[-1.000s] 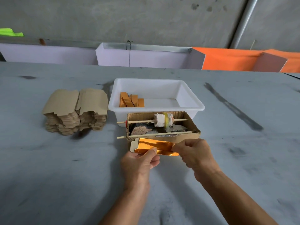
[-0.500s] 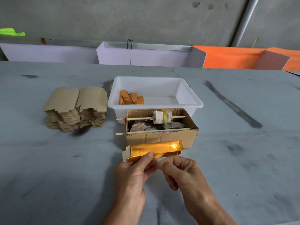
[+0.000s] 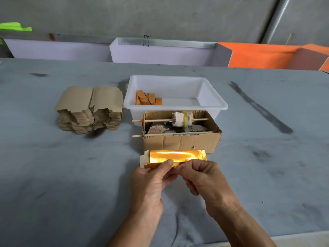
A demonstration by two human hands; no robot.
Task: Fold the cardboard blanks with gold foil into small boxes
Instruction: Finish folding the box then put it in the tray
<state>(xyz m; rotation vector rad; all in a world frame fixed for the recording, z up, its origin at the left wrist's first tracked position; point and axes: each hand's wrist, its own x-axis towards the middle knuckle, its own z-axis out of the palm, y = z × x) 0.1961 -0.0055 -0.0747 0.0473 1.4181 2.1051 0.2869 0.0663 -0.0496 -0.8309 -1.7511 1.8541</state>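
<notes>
Both hands, left (image 3: 151,182) and right (image 3: 203,177), pinched one gold foil blank (image 3: 175,156); two stacks of blanks (image 3: 89,109) sat toward the desk's (image 3: 53,175) left edge.

Gold foil blank (image 3: 175,156): glossy metallic foil face, bright glare, slightly crinkled; end tab plain matt pale card. Stack of blanks (image 3: 89,109): matt brown paperboard, dull backs up, rough stepped edges. Tub (image 3: 220,104): smooth white plastic, slight sheen. Folded boxes (image 3: 148,99) inside it: orange-gold, less shine here. Carton (image 3: 181,142): matt corrugated cardboard, creased, torn rim. Two sticks (image 3: 170,136) across it: thin pale wood, smooth. Roll (image 3: 179,119) on the far stick: white cloth, frayed edges. Desk (image 3: 53,175): grey felt-like cloth cover, matt, wrinkled, dark smudges. Wall behind: rough bare concrete.
</notes>
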